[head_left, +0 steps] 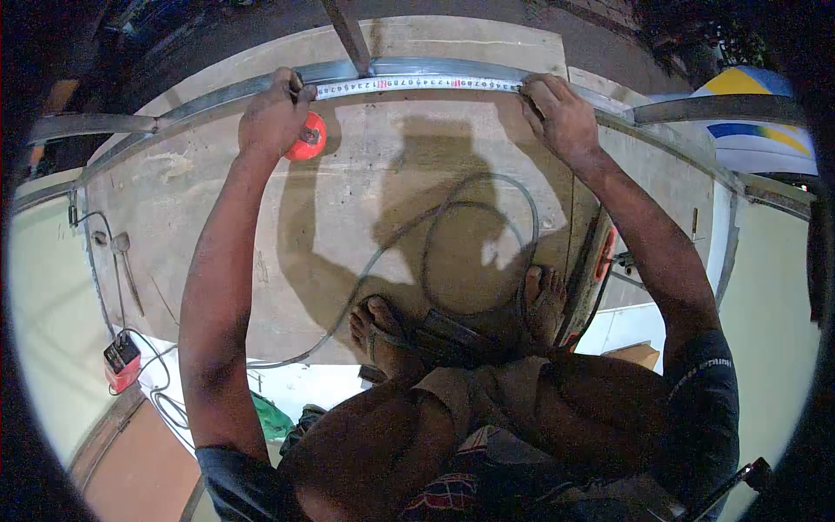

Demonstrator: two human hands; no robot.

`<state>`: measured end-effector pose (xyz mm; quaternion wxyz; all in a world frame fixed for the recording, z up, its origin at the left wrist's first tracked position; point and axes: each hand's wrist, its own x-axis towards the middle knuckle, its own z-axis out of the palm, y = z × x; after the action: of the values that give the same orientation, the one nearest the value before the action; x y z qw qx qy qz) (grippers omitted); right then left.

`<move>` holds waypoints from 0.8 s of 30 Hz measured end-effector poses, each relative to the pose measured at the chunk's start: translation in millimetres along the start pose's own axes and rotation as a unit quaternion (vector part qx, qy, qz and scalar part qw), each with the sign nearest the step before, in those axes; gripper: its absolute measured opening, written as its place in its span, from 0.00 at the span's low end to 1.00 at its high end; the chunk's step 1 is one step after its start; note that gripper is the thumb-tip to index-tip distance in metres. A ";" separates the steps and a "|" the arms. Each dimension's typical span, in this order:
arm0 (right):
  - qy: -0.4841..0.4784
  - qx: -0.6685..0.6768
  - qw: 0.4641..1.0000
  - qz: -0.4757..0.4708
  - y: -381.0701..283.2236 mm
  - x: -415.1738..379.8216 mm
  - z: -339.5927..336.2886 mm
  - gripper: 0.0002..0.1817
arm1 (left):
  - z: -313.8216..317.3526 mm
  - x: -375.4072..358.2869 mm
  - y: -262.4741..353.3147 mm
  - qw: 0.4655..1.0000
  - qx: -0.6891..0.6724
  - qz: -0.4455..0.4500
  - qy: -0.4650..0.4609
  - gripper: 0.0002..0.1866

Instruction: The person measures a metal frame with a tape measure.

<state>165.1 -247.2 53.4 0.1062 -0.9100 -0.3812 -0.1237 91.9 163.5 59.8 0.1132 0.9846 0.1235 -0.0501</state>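
A tape measure's blade (417, 84) is stretched out along a grey metal bar (452, 68) between my two hands. My left hand (274, 117) is closed at the left end of the blade, with the round red tape measure case (315, 143) beside its palm; the fingertips are partly hidden. At the other end, my right hand (561, 117) has its bent fingers closed on the blade against the bar. A second metal bar (348, 39) meets the long one from the far side, between my hands.
Under the bar lies a worn board (348, 209) with a looped grey cable (426, 209) across it. A hammer (126, 261) rests at the left, near a red and black box (122, 358) with wires. A red-orange level-like tool (604, 255) lies by my right foot (544, 304).
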 end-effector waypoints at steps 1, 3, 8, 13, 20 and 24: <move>0.000 0.000 1.000 0.000 1.6 -1.1 -0.1 0.13 | 1.6 -0.3 0.3 1.000 -0.005 -0.005 0.004 0.21; 0.002 -0.003 1.000 -0.010 4.6 -3.8 -0.3 0.13 | 2.8 -0.8 1.5 1.000 -0.010 -0.010 0.008 0.22; -0.003 -0.008 1.000 -0.010 8.5 -8.7 0.5 0.13 | -1.4 -4.0 8.8 0.999 -0.036 -0.016 0.024 0.24; 0.015 -0.010 1.000 -0.020 8.2 -9.7 -1.2 0.14 | -1.7 -3.3 8.4 0.999 -0.038 -0.009 0.016 0.24; 0.013 -0.007 1.000 -0.013 9.7 -9.2 -5.4 0.15 | 1.6 -1.7 14.9 0.999 -0.037 -0.020 0.017 0.23; -0.010 -0.012 1.000 -0.003 8.9 -10.3 -6.6 0.15 | -0.8 -3.6 19.6 0.999 -0.037 -0.019 0.027 0.23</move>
<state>163.6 -262.1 55.6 0.0913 -0.9112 -0.3837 -0.1192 93.5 144.5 65.1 0.1449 0.9783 0.1469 -0.0211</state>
